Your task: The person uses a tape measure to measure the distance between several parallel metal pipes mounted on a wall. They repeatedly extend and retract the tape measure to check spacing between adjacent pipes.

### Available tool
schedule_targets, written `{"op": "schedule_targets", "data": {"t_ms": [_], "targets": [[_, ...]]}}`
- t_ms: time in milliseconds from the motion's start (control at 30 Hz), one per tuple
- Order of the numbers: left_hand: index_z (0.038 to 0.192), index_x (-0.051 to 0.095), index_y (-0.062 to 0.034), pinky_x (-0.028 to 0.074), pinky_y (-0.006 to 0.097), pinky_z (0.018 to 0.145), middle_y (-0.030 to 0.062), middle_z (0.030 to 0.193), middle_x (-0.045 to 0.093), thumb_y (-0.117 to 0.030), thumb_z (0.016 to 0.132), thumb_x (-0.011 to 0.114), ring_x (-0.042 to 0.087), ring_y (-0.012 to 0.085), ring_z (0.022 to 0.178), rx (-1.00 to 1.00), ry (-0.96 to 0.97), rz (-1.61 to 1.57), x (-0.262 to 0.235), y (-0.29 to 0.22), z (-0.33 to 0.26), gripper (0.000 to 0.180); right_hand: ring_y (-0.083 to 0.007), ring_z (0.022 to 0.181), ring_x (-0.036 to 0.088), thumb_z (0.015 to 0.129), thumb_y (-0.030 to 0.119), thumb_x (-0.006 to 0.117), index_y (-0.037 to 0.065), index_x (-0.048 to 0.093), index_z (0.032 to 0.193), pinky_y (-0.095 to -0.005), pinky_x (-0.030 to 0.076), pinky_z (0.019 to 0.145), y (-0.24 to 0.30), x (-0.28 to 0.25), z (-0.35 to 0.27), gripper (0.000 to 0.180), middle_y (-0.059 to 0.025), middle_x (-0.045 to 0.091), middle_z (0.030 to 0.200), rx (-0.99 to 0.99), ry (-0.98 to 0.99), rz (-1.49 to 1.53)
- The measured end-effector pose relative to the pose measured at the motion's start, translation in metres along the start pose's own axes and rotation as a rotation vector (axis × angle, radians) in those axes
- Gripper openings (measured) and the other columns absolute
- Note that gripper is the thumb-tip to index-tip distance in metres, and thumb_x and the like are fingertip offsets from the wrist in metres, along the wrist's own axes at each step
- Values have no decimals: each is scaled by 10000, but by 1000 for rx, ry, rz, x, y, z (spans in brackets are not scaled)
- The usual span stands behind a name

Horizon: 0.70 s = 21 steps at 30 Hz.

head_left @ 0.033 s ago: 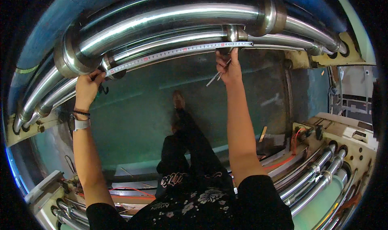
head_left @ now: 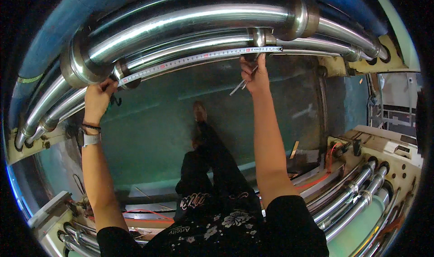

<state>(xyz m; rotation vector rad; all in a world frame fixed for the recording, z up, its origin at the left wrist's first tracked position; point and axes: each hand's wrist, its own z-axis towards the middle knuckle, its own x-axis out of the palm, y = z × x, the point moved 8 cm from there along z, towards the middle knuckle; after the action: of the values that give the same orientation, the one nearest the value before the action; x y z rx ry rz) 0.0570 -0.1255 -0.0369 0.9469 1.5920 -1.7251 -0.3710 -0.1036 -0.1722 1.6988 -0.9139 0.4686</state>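
Note:
A white tape measure (head_left: pixel 181 61) is stretched along a polished steel roller (head_left: pixel 190 45), spanning from one collar to another. At its left end my left hand (head_left: pixel 97 102) grips it between thumb and fingers, close to the left collar (head_left: pixel 122 69); a small dark piece dangles below that hand. My right hand (head_left: pixel 257 76) pinches the tape from below by the right collar (head_left: pixel 259 38), and the dark tip of the tape sticks out past it. Thin silvery metal rods (head_left: pixel 237 88) also poke out of my right fingers; their kind is unclear.
A larger shiny roller (head_left: pixel 190 18) with wide end collars runs above the tape. Below lies a greenish floor (head_left: pixel 149 139) with my legs over it. More rollers (head_left: pixel 352 209) and a pale machine frame (head_left: pixel 389 151) stand lower right, and orange hoses (head_left: pixel 316 181) run behind me.
Both hands and the tape shift very slightly leftward; the grips stay the same.

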Motion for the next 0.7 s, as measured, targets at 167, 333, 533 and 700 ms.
{"op": "schedule_targets", "data": {"t_ms": [167, 333, 533, 700], "targets": [[715, 611, -21, 371, 275, 493, 60, 569, 557, -224, 770, 604, 511, 139, 507, -22, -18, -32, 1, 2, -2, 211, -62, 491, 384, 816, 485, 507, 93, 501, 929, -175, 240, 349, 1, 4, 2, 409, -46, 558, 741, -5, 94, 29], [706, 610, -26, 373, 295, 502, 83, 557, 550, -215, 766, 603, 505, 178, 493, 14, -24, 63, 1, -5, -3, 198, -69, 496, 369, 848, 473, 459, 92, 511, 928, -167, 218, 364, 1, 12, -8, 392, -63, 537, 753, 10, -3, -64], [698, 608, -22, 360, 288, 494, 78, 537, 543, -207, 768, 598, 485, 161, 490, -27, 10, 50, -1, -11, -4, 199, -65, 458, 392, 805, 425, 568, 107, 498, 829, -177, 254, 336, -7, 13, -15, 326, -24, 536, 683, -50, -73, -18], [701, 606, -10, 336, 269, 480, 44, 531, 531, -195, 772, 594, 444, 111, 487, -94, 42, 105, -2, -18, -6, 199, -68, 517, 368, 819, 484, 505, 68, 496, 926, -176, 240, 380, -18, 4, -5, 429, -45, 536, 780, -68, -33, -69]]}}
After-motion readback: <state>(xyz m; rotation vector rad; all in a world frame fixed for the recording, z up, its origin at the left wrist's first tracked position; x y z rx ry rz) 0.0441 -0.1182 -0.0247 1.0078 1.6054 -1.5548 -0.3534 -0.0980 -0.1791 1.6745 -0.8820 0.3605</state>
